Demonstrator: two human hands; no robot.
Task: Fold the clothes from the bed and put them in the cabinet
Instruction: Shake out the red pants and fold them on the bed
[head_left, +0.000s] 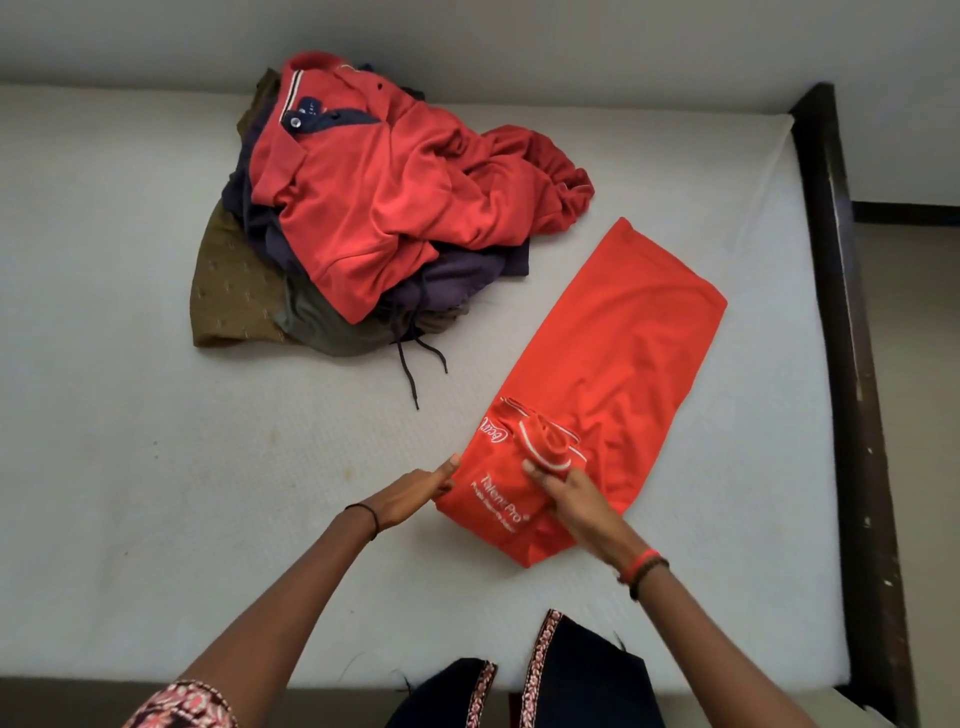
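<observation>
On orange shirt (613, 364), right hand (566, 506) flat

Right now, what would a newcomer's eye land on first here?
The bright orange shirt, folded into a long strip, lies on the right of the mattress; the left hand holds its near edge and the right hand rests on its collar. Behind, left of centre, a red polo tops a pile of unfolded clothes.

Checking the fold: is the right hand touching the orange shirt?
Touching. The head view shows the right hand resting on the orange shirt near its collar.
</observation>
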